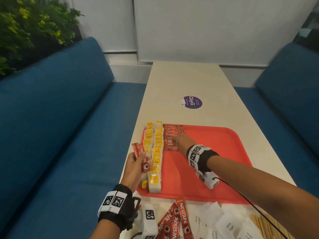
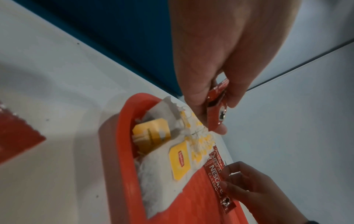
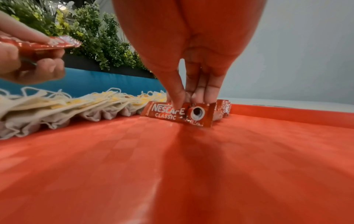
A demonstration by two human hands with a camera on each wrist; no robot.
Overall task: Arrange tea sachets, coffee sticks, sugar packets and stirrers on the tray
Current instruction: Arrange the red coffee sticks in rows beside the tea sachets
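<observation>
A red tray (image 1: 207, 152) lies on the white table. Two rows of tea sachets (image 1: 156, 152) with yellow tags run along its left side. Beside them, at the far end, is a column of red coffee sticks (image 1: 172, 131). My right hand (image 1: 179, 139) reaches over the tray and pinches the nearest coffee stick (image 3: 166, 112), which lies flat on the tray floor, thumb in front and fingers behind. My left hand (image 1: 138, 163) hovers over the tray's left edge and grips a few more coffee sticks (image 2: 216, 119).
Loose coffee sticks (image 1: 177, 219), white sugar packets (image 1: 227, 225) and wooden stirrers (image 1: 265, 225) lie on the table in front of the tray. A purple round sticker (image 1: 192, 102) is farther up the table. Blue sofas flank both sides. The tray's right half is bare.
</observation>
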